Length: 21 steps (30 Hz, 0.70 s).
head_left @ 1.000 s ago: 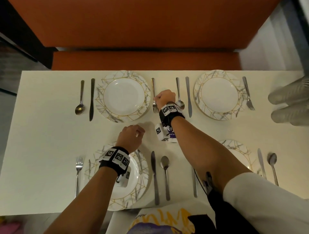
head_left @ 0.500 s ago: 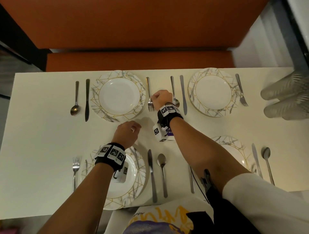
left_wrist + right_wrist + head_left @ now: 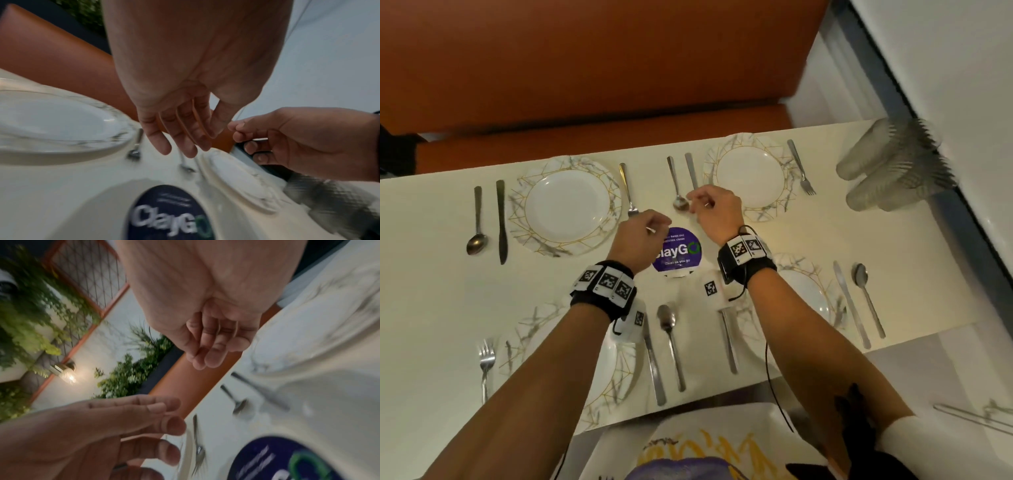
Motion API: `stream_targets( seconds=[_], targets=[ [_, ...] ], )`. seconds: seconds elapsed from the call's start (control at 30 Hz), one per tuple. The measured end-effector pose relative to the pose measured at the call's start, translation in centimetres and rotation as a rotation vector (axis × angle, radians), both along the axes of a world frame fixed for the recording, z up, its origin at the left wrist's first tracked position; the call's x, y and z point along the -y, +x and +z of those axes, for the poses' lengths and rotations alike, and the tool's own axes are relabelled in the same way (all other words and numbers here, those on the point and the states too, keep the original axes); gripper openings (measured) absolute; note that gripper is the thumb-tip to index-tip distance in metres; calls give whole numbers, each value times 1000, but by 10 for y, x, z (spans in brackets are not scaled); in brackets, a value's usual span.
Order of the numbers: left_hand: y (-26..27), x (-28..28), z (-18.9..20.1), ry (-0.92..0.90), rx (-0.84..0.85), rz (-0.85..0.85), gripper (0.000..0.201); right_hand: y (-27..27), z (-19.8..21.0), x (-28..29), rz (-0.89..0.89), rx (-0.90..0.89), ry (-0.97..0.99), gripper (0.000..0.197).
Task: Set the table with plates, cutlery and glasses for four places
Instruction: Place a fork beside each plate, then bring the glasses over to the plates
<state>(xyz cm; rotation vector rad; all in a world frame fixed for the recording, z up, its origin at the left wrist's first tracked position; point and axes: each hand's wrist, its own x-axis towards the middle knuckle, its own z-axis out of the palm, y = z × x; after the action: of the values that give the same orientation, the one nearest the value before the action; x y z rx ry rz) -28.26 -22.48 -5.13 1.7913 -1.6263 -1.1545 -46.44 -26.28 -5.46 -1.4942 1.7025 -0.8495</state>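
Four marbled white plates lie on the cream table point(image 3: 431, 291): far left point(image 3: 566, 205), far right point(image 3: 750, 176), near left point(image 3: 616, 373) and near right point(image 3: 808, 294), each flanked by cutlery. A stack of clear plastic glasses point(image 3: 893, 164) lies on its side at the table's right end. My left hand point(image 3: 643, 233) hovers over the table's middle, fingers relaxed and empty point(image 3: 179, 138). My right hand point(image 3: 714, 209) hangs beside the far spoon point(image 3: 677, 186), loosely curled and holding nothing point(image 3: 213, 344). The two hands are close together and apart from the cutlery.
A round purple sticker point(image 3: 678, 251) marks the table centre between my wrists. An orange bench point(image 3: 585, 68) runs along the far side. A wall and ledge point(image 3: 945, 102) close off the right end. Near cutlery point(image 3: 671, 342) lies under my forearms.
My right hand has lifted off the far cutlery and drawn back to the right. My left hand has moved forward beside it. The view has swung right, showing the glasses more fully.
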Motion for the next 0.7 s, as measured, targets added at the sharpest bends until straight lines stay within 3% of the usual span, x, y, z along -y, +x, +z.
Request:
stream_targets(
  seconds=[0.17, 0.37, 0.57, 0.7],
  targets=[
    [-87, 12, 29, -92, -32, -84, 17, -92, 23, -14, -93, 14, -127, 17],
    [-233, 31, 66, -203, 7, -210, 17, -244, 45, -17, -209, -23, -196, 17],
    [-372, 58, 76, -267, 63, -335, 37, -387, 55, 1, -252, -270, -266, 19],
    [-433, 79, 69, -314, 214, -450, 67, -443, 62, 13, -160, -567, -72, 37]
  ],
)
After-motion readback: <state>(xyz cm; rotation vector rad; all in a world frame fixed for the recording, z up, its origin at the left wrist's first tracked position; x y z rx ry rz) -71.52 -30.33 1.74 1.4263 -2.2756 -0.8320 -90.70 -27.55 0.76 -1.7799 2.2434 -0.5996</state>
